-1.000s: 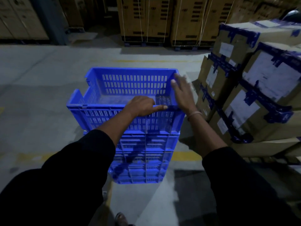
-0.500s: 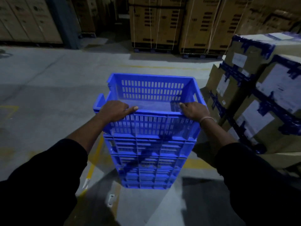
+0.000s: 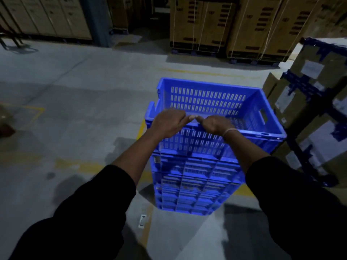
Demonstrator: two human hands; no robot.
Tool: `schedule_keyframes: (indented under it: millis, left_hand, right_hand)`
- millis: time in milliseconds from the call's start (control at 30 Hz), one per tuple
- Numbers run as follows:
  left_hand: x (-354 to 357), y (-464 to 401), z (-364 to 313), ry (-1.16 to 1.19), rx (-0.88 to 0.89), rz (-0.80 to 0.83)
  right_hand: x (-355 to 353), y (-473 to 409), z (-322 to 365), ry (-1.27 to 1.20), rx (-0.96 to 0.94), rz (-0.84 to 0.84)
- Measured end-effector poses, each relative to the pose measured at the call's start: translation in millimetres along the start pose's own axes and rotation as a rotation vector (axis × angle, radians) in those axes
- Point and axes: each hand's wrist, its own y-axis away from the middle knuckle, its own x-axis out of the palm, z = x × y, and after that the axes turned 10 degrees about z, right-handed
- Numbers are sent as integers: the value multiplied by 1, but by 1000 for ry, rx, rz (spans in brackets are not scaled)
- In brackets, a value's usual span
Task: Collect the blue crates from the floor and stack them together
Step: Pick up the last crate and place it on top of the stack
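Left hand (image 3: 168, 123) and right hand (image 3: 216, 123) over top crate (image 3: 216, 102) rim

The top crate (image 3: 212, 102) is moulded blue plastic with slotted walls and a slight sheen, same as the ribbed stack (image 3: 195, 182) under it. Boxes (image 3: 304, 98) are matt brown cardboard with blue tape and paper labels. Floor (image 3: 78, 102) is dull, scuffed concrete.

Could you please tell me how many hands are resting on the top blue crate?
2: the left hand and right hand sit side by side on the near rim of the top blue crate.
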Motion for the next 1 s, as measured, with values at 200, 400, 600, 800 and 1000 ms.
schedule_keyframes:
  millis: [200, 400, 600, 800, 1000]
  left_hand:
    - [-10, 41, 100, 788, -327, -408]
    - [56, 72, 179, 1545, -821, -254]
    - [173, 59, 116, 1783, -562, 42]
    - [82, 56, 138, 1591, -667, -101]
    - [-20, 5, 90, 734, -347, -114]
  right_hand:
    - [3, -5, -1, -60, -41, 22]
    - [10, -18, -9, 35, -120, 37]
    - [14, -15, -13, 99, -54, -51]
    - [14, -10, -8, -21, -36, -101]
    - [10, -5, -3, -18, 9, -56]
